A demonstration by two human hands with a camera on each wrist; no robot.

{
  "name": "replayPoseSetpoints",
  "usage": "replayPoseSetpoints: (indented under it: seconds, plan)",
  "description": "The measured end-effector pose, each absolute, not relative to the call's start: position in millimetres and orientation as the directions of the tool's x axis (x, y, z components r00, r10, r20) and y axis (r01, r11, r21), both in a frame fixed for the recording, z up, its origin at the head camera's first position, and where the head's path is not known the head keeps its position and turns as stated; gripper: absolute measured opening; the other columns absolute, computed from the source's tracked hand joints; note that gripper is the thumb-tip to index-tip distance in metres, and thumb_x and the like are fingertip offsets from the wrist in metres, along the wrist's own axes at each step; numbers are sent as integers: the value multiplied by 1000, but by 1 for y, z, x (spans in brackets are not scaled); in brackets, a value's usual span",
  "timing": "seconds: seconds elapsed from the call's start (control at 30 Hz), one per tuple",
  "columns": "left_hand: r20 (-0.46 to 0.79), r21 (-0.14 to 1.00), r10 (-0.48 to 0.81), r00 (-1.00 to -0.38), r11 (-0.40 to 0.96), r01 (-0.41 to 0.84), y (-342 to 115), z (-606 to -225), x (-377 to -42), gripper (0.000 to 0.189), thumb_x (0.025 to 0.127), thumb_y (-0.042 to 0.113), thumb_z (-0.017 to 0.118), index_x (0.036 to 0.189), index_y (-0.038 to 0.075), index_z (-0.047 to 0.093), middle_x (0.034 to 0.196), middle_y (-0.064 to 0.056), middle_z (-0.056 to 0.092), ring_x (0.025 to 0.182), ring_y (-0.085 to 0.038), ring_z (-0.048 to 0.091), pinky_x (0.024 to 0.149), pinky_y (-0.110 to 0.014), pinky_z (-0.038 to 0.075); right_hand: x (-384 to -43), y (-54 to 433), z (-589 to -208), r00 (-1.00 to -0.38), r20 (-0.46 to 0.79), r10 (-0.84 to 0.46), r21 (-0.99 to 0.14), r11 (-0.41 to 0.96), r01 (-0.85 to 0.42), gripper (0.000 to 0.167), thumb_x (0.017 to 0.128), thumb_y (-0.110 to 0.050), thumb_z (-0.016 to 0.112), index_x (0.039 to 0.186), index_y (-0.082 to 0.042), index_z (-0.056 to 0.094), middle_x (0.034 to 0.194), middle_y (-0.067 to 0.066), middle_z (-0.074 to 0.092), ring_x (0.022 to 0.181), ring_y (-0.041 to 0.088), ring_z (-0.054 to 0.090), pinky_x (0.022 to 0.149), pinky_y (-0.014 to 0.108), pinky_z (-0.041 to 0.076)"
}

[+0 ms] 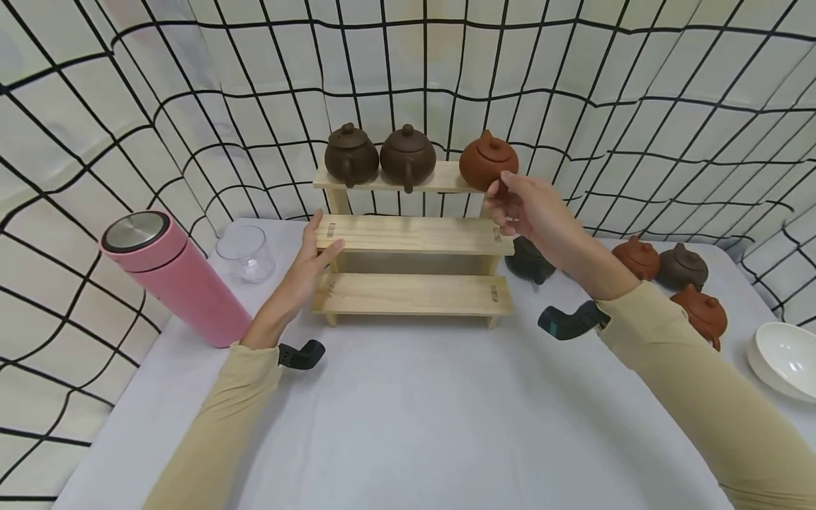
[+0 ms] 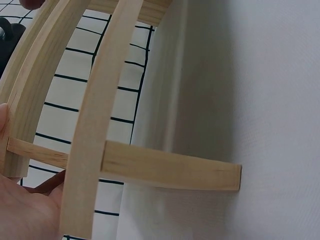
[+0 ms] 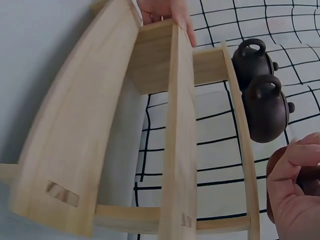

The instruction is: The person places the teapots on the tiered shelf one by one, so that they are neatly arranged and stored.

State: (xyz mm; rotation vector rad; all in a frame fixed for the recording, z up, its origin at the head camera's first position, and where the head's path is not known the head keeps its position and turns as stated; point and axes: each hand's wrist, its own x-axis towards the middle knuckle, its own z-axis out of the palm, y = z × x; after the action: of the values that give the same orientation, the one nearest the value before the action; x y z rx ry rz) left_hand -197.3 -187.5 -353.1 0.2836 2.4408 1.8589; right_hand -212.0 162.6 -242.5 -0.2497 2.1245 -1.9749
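Observation:
A three-tier wooden shelf [image 1: 414,235] stands on the table in the head view. My left hand [image 1: 301,270] grips the left end of its middle tier, thumb along the front and fingers around the end. On the top tier's right end sits a reddish-brown clay teapot [image 1: 484,164]. My right hand [image 1: 532,212] pinches this teapot at its near side, thumb and forefinger together; the hand hides part of the pot in the right wrist view. Two dark brown teapots, one at the far left [image 1: 350,157] and one beside it [image 1: 408,159], share that tier.
A dark teapot [image 1: 529,262] stands right of the shelf, partly under my right forearm. Farther right are reddish teapots [image 1: 704,312], another dark teapot [image 1: 683,268] and a white bowl [image 1: 787,360]. A pink flask [image 1: 185,283] and clear glass [image 1: 245,253] stand left. Black wire grid [image 1: 446,64] encloses the back.

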Motion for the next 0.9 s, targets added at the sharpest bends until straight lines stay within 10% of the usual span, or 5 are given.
replayPoseSetpoints:
  seconds: [0.9]
  plan:
    - [82,957,197,-977,258,132,-189,-354,-198,79,113,26,41,165,11,-17,172,-12,-21,158,-25,-18,127,-50,-8,-250,148,-242,-957,-85,-276,-966,260,11,38,116,-37,34,112,-6,56,90,-1,64,69,9,53,64,23,45]
